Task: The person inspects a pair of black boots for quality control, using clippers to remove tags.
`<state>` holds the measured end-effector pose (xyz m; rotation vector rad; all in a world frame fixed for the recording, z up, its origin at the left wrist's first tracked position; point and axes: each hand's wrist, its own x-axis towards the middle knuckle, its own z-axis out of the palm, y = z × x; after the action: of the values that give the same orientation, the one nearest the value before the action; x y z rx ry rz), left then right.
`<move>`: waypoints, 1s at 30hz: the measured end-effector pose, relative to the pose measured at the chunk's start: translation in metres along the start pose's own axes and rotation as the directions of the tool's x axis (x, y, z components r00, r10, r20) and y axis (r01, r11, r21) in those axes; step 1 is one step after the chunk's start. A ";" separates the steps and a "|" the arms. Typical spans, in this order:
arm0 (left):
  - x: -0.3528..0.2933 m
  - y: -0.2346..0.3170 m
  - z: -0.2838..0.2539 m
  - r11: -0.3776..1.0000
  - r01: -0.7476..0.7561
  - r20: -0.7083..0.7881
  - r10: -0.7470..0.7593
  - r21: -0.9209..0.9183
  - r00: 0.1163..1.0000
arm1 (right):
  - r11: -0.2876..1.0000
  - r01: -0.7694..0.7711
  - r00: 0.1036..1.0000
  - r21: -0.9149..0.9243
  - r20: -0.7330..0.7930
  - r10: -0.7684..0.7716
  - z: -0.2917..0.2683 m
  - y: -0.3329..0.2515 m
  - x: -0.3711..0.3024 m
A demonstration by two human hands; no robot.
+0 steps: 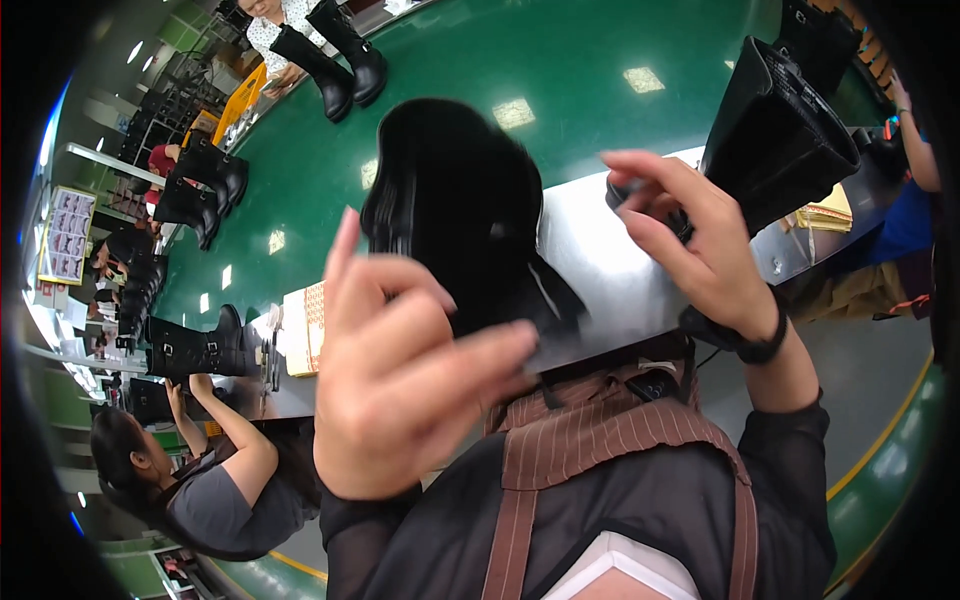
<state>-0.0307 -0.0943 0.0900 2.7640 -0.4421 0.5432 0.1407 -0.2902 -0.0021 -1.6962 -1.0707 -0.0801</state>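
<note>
A tall black boot, blurred, is in the middle over the metal-edged worktable. My left hand is in front of its lower left side, blurred, with one finger raised, the thumb stretched to the right and the others partly bent. I see no grip on the boot; whether the hand touches it is unclear. To the right, my right hand is raised with thumb and fingers curved and apart. A small dark part shows behind its fingertips; I cannot make out what it is. Beside that hand another tall black boot leans at an angle.
A green table surface has a bare metal strip along my side. Black boots stand at the far side near a person. At left, a co-worker handles a buckled boot. Patterned paper lies near my left hand.
</note>
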 end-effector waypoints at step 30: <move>-0.047 0.007 0.020 0.979 -0.198 -0.148 0.191 -0.036 0.970 | 0.966 0.051 0.999 0.252 -0.025 -0.046 0.053 0.021 0.033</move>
<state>-0.0681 -0.0960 0.0552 2.6266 -0.6878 0.7607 0.1516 -0.2287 -0.0225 -1.4369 -1.0609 0.0091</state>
